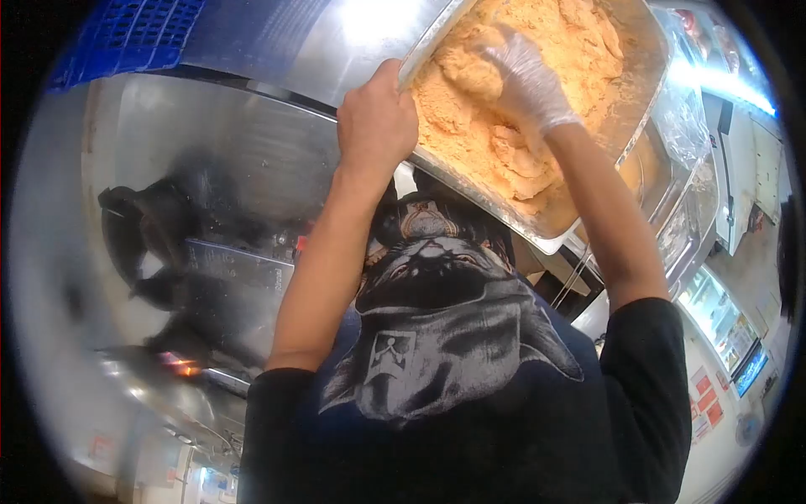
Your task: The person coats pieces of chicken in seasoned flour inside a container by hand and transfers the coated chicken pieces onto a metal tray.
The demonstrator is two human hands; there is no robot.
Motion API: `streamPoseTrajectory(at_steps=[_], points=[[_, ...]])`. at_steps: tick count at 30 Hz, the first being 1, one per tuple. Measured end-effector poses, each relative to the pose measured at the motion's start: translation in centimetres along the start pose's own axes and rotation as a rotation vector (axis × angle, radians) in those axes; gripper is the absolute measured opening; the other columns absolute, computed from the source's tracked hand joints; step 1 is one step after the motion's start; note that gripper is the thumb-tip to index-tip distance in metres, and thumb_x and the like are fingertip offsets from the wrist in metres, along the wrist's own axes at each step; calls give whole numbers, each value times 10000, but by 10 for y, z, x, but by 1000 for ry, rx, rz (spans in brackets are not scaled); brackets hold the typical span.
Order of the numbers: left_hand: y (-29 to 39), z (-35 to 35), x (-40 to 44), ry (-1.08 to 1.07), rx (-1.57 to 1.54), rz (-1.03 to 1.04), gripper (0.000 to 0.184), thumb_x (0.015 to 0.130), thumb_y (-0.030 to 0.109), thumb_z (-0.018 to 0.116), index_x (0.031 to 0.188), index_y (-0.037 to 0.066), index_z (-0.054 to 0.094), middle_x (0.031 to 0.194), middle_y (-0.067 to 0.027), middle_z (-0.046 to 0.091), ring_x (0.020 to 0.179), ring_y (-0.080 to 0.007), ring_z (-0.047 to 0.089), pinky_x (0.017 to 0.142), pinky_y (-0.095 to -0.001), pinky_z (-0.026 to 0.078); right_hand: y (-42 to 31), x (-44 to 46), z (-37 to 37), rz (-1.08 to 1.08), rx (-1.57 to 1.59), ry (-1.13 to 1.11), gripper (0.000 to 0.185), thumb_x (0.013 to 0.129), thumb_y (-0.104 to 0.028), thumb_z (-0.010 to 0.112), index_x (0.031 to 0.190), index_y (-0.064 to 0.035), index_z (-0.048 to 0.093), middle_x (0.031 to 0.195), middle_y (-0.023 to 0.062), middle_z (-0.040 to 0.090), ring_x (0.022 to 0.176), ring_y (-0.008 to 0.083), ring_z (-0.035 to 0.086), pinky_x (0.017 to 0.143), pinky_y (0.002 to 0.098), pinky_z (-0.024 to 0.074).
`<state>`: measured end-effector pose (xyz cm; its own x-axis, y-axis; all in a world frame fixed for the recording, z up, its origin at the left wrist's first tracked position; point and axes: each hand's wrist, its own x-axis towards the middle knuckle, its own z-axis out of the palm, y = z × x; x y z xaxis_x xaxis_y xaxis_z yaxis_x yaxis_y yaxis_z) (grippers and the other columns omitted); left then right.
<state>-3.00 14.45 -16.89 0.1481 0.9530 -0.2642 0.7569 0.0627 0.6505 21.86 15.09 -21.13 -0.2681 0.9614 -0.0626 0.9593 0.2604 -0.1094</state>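
Note:
A large metal tray (470,195) full of orange-yellow breading and coated pieces (514,164) lies at the top of the view. Bare, my left hand (379,118) grips the tray's left rim with its fingers wrapped over the edge. My right hand (531,80), in a clear plastic glove, is down in the breading inside the tray. Its fingers are bent round a coated piece (468,71), partly covered by crumbs.
A blue plastic basket (147,34) is at the upper left, beside a steel surface (327,50). Clear plastic bags (678,118) and another metal tray (680,227) lie to the right. Dark equipment (143,235) stands at the left.

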Motion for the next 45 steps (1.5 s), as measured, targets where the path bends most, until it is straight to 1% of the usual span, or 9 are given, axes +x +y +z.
streamPoseTrajectory(at_steps=[13, 15, 16, 18, 21, 23, 29, 40, 45], points=[[0, 5, 5, 66, 36, 42, 317, 917, 177, 615, 1192, 42, 695, 1004, -290, 744, 1016, -513, 698, 903, -567, 537, 58, 26, 8, 272, -40, -21, 694, 900, -163, 786, 1548, -188, 539, 1565, 186, 541, 1416, 384, 543, 1174, 461, 462], [0, 7, 4, 96, -26, 5, 335, 892, 157, 637, 1194, 17, 677, 1092, -274, 737, 1082, -498, 672, 959, -560, 507, 35, -9, -21, 144, 298, -152, 717, 926, -169, 761, 1593, -189, 499, 1630, 175, 496, 1453, 367, 519, 1193, 461, 438], [-6, 12, 4, 97, -26, 19, 335, 892, 157, 637, 1194, 17, 677, 1092, -274, 737, 1082, -498, 672, 959, -560, 507, 12, -24, -49, 306, 544, -153, 697, 935, -132, 753, 1590, -153, 515, 1639, 132, 501, 1441, 319, 534, 1208, 449, 420], [-12, 19, 2, 620, -8, 454, 368, 863, 130, 662, 1209, 9, 641, 1145, -227, 681, 1107, -437, 619, 996, -526, 460, 11, -42, -66, 427, 881, -168, 659, 942, -128, 751, 1566, -130, 541, 1605, 118, 534, 1422, 298, 540, 1200, 443, 425], [-1, 19, -19, 688, -162, 557, 387, 846, 124, 688, 1210, 19, 608, 1159, -191, 611, 1113, -377, 549, 1025, -501, 404, -13, -54, -91, 662, 1328, 26, 592, 953, -161, 757, 1519, -112, 591, 1527, 89, 598, 1360, 265, 568, 1166, 423, 451], [18, 25, -36, 520, -259, 746, 302, 876, 162, 720, 1132, 32, 627, 1078, -152, 635, 1009, -332, 597, 923, -455, 473, -21, -59, -91, 780, 1484, 344, 561, 957, -204, 767, 1491, -115, 619, 1475, 75, 635, 1309, 251, 594, 1135, 408, 474], [95, 51, -77, -63, -275, 851, 369, 919, 392, 774, 997, 55, 646, 906, -147, 680, 873, -371, 686, 748, -473, 548, -15, -63, -71, 630, 1724, 512, 541, 955, -234, 770, 1466, -115, 638, 1423, 87, 665, 1267, 253, 620, 1102, 408, 493], [108, 67, -90, -180, -475, 970, 234, 987, 226, 657, 848, 42, 617, 762, -196, 652, 716, -422, 657, 652, -517, 511, 4, -68, -58, 594, 1693, 548, 510, 952, -289, 775, 1420, -114, 675, 1328, 109, 722, 1190, 257, 668, 1040, 406, 526], [105, 74, -85, -213, -451, 773, 285, 1015, 256, 627, 871, 9, 622, 738, -210, 650, 709, -460, 637, 658, -511, 505, 29, -54, -43, 616, 1490, 500, 500, 951, -315, 777, 1400, -114, 691, 1285, 119, 747, 1155, 259, 689, 1012, 405, 542]])
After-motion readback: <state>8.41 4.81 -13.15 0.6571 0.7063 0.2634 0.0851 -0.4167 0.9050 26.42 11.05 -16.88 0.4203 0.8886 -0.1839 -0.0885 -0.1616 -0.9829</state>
